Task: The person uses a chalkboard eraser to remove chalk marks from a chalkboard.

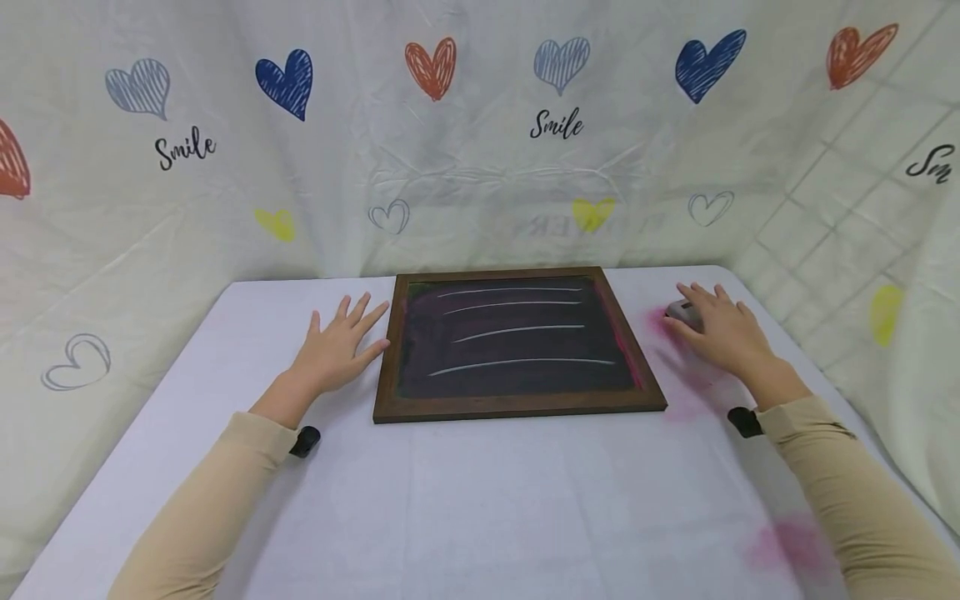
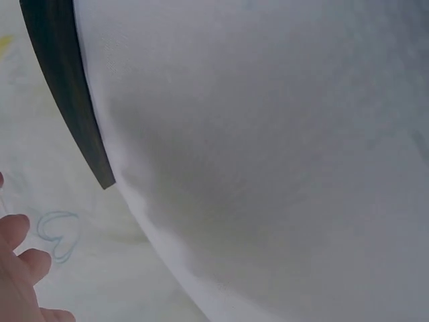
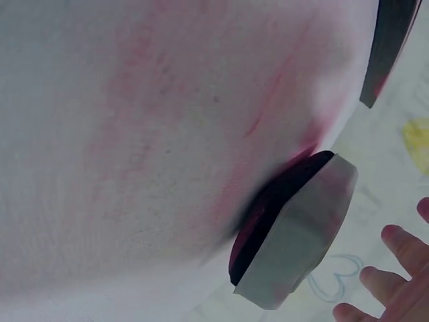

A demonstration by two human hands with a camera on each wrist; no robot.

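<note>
A chalkboard (image 1: 517,333) in a brown wooden frame lies flat on the table, with several white curved lines drawn across its dark surface. Beside its left edge is my left hand (image 1: 337,346), fingers spread and holding nothing, the thumb tip overlapping the frame in the head view. To the right of the board, a grey board eraser (image 1: 682,315) with a dark felt underside sits on the cloth. My right hand (image 1: 723,329) hovers by it with fingers spread. In the right wrist view a gap shows between the eraser (image 3: 295,231) and those fingertips.
A white cloth (image 1: 495,500) covers the table, with pink smudges (image 1: 795,542) on its right side. Behind hangs a white curtain (image 1: 480,150) printed with hearts and "Smile". Dark wrist cameras (image 1: 306,442) sit at both cuffs.
</note>
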